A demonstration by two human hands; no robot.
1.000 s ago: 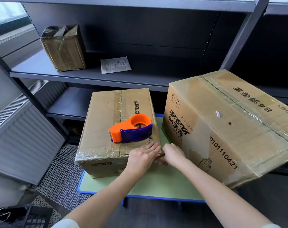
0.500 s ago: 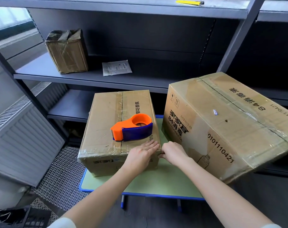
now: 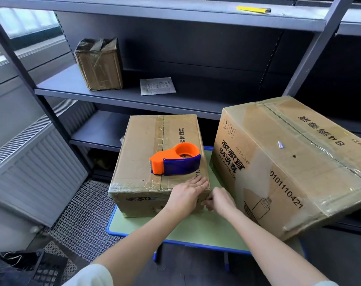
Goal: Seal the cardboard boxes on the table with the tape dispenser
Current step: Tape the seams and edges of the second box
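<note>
A small cardboard box stands on the green table, with tape along its top seam. On its top lies the orange and blue tape dispenser. My left hand lies flat over the box's near right corner, fingers straight. My right hand is at that same corner's side, fingers curled and pinching at the edge; what it pinches is too small to tell. A larger cardboard box sits tilted on the table's right side.
A grey metal shelf rack stands behind the table, holding a taped box and a white packet. A yellow item lies on the upper shelf. A radiator is at left, a black crate on the floor.
Both hands stay at the small box's near right corner, the right one shifting slightly. The camera has tilted upward a little. The dispenser has not moved.
</note>
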